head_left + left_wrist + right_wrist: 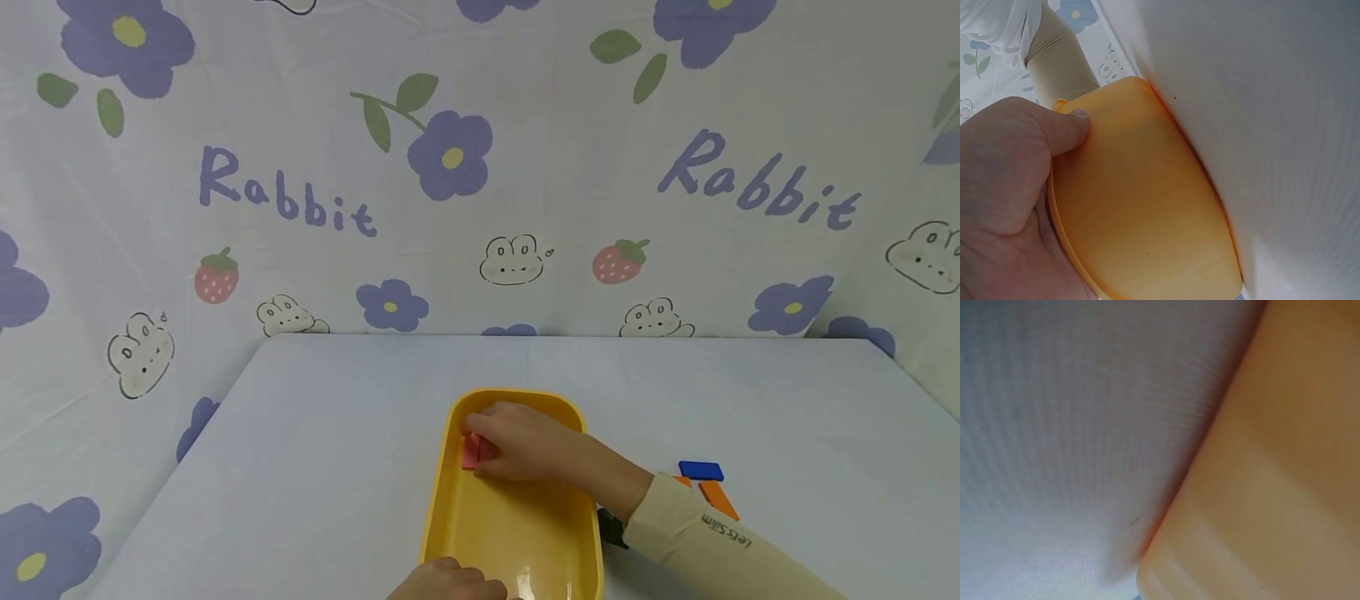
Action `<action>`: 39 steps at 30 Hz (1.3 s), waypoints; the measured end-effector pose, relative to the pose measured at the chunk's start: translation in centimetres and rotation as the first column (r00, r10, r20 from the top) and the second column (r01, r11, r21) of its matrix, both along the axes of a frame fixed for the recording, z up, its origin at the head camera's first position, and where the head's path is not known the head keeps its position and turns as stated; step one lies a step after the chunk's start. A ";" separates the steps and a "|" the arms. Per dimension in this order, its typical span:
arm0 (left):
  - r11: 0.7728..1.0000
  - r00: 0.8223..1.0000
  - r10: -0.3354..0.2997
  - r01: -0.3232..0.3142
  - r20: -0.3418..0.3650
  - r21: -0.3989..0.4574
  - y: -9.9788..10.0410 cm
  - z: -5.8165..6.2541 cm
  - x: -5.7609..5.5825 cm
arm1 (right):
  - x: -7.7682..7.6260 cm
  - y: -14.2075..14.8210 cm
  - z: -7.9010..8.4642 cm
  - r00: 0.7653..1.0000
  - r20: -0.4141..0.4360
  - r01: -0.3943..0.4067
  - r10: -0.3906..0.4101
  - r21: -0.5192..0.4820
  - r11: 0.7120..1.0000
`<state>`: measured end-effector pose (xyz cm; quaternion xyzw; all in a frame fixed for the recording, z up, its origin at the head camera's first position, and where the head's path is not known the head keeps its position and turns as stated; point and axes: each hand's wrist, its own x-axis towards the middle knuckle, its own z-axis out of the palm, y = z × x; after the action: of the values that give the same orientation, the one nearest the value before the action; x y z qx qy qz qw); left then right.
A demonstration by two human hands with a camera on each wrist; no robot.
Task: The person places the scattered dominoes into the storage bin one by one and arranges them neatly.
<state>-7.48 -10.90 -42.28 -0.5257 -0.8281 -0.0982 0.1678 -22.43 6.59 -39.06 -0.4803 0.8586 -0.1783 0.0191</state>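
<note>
A yellow plastic tray (517,533) lies on the white table. My left hand (450,581) grips its near rim; the left wrist view has the thumb pressed on the outer wall. Inside the tray's far left part, my right hand (521,442) reaches down and pinches a flat pinkish-red block (470,451) between thumb and fingers. A line runs down the red area, so it may be two blocks side by side. The fingertips are partly hidden. The right wrist view takes in only the tray's outer wall (1285,487) and the cloth, with no hand visible.
Right of the tray, past the right forearm, lie a blue block (701,471) and an orange block (718,499). Another orange piece (682,480) is partly covered by the sleeve (705,533). A dark object (612,529) shows below the right wrist. Printed cloth hangs behind the table.
</note>
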 end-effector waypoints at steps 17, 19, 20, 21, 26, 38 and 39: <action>0.999 1.000 -0.013 0.013 -0.003 -0.040 -0.1 0.4 -0.1 | 0.2 0.0 0.2 1.000 -0.012 0.006 -0.006 0.002 1.000; 0.999 1.000 -0.013 0.013 0.008 -0.034 -0.1 0.4 -0.1 | 0.3 0.1 0.2 1.000 -0.003 0.017 -0.017 0.004 1.000; 0.999 1.000 -0.012 0.013 0.013 -0.031 -0.1 0.4 -0.1 | 0.3 0.1 0.3 1.000 0.003 0.024 -0.024 0.005 1.000; 1.000 1.000 -0.011 0.012 0.019 -0.028 -0.1 0.4 -0.1 | 0.3 0.2 0.3 0.999 0.009 0.034 -0.035 0.009 0.999; 1.000 0.999 -0.007 0.007 0.036 -0.011 -0.1 0.4 -0.1 | 0.4 0.6 0.5 0.998 0.014 0.058 -0.058 0.017 0.998; 1.000 0.999 -0.006 0.007 0.039 -0.018 -0.1 0.2 -0.1 | 1.8 2.3 2.7 0.998 -0.051 0.021 -0.026 -0.083 0.996; 1.000 0.999 -0.009 0.009 0.045 -0.015 -0.1 0.2 -0.1 | 2.0 2.6 2.8 0.998 -0.067 0.012 -0.018 -0.097 0.995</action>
<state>-7.60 -10.98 -42.08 -0.5284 -0.8301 -0.1044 0.1446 -20.42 9.22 -36.27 -0.4800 0.8527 -0.2034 -0.0348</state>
